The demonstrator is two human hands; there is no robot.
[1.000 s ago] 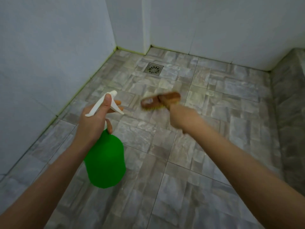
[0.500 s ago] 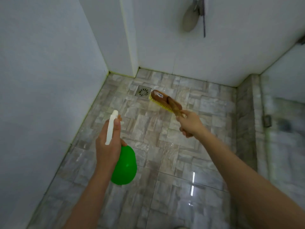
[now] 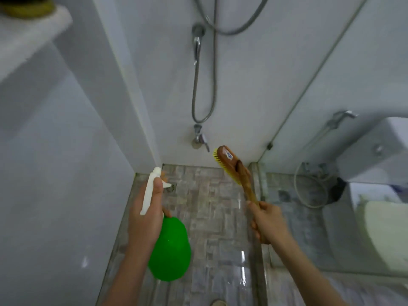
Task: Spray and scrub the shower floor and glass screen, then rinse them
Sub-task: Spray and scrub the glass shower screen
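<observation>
The left hand (image 3: pixel 143 219) is closing its grip around the neck of a green, pear-shaped plastic spray bottle (image 3: pixel 171 250). The thumb is pressing against the white plastic trigger head (image 3: pixel 150 191), and a fingertip is showing in front at the trigger. The bottle's body is hanging below the palm, above the left side of the grey, stone-patterned tiled shower floor (image 3: pixel 209 206).

The green plastic is opaque, so I cannot tell how full the bottle is. It is probably thin-walled, giving a little under a squeeze, and likely turning slippery once wet. The neck just under the trigger looks like the surest place to hold it.

The right hand (image 3: pixel 268 221) is curling its grip tightly round the lower end of the handle of a long brown wooden scrubbing brush with yellow bristles (image 3: pixel 231 164). The brush is slanting up and to the left, its head raised in the air near the chrome wall tap (image 3: pixel 199 139) and just left of the edge of the clear glass screen (image 3: pixel 320 96), with the bristles facing down and left.

The brush is likely stiff and fairly light. Its glossy wood may slip in a wet palm, and a hold nearer the head would probably give more pressure for scrubbing.

A small blue-and-white sticker (image 3: pixel 229 155) is sitting on the back of the brush head, its writing too small to read. No label is showing on the bottle.
</observation>
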